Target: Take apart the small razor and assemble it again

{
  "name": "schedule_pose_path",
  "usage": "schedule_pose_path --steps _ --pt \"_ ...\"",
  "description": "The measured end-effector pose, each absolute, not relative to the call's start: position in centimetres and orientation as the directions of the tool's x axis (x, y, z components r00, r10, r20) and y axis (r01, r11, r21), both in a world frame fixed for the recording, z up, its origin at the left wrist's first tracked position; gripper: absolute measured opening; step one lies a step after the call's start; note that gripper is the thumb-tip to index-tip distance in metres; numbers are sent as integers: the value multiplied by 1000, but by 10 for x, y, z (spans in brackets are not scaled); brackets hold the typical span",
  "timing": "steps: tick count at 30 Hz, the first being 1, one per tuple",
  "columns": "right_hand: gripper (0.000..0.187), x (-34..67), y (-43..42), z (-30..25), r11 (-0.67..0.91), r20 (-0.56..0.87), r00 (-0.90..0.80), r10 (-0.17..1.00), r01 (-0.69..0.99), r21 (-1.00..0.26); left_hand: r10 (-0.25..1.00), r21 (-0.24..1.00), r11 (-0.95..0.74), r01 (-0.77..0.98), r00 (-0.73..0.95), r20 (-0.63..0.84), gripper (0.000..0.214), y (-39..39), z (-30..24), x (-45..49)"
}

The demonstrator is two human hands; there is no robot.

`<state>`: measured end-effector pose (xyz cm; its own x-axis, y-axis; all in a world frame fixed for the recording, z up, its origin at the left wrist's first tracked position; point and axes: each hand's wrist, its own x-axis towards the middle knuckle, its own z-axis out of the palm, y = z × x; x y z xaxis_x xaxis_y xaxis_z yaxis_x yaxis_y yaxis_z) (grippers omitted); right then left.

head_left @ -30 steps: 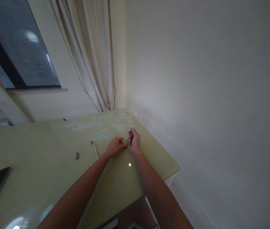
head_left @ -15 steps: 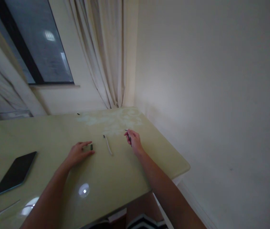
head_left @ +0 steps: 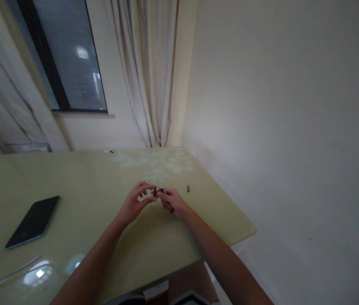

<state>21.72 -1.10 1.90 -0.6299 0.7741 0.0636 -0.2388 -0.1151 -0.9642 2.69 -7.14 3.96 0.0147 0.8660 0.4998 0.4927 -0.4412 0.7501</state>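
Note:
My left hand (head_left: 135, 202) is closed in a pinch on a small dark cylinder (head_left: 154, 192) above the pale green table. Right beside it, my right hand (head_left: 172, 200) is wrapped around a slim dark pen-like tool (head_left: 172, 210), whose front end reaches the cylinder; whether they touch I cannot tell. Both hands meet near the middle of the table's right part. To the right of them a small dark block (head_left: 188, 188) lies on the table. The hands mostly cover the pale thin strip behind them.
A dark tablet (head_left: 32, 222) lies on the table (head_left: 71, 178) at the left. A white cable (head_left: 11, 275) runs along the lower left. Another small dark piece (head_left: 111, 151) is at the far edge. Curtains (head_left: 154, 76) and a wall (head_left: 277, 127) border the table.
My left hand has moved right and closed on the small dark cylinder. The right hand has come left to meet it, still holding the pen-like tool. The dark block at right is now visible.

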Motion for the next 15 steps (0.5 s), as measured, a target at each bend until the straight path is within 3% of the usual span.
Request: schedule_pose_path --steps 5,8,11,15 --pt "43 218 -16 23 -213 45 -679 733 -292 -933 832 764 -498 410 -23 555 31 -76 35 45" --pt "43 216 -15 23 -167 61 -646 761 -285 -944 845 802 -483 352 -53 532 39 -76 36 43" --pt "43 215 -14 21 23 141 -534 833 -220 -975 905 893 -363 264 -129 406 48 -76 39 40" --pt "33 217 -17 23 423 403 -403 822 -43 -905 973 977 -147 151 -153 170 52 -76 38 39"
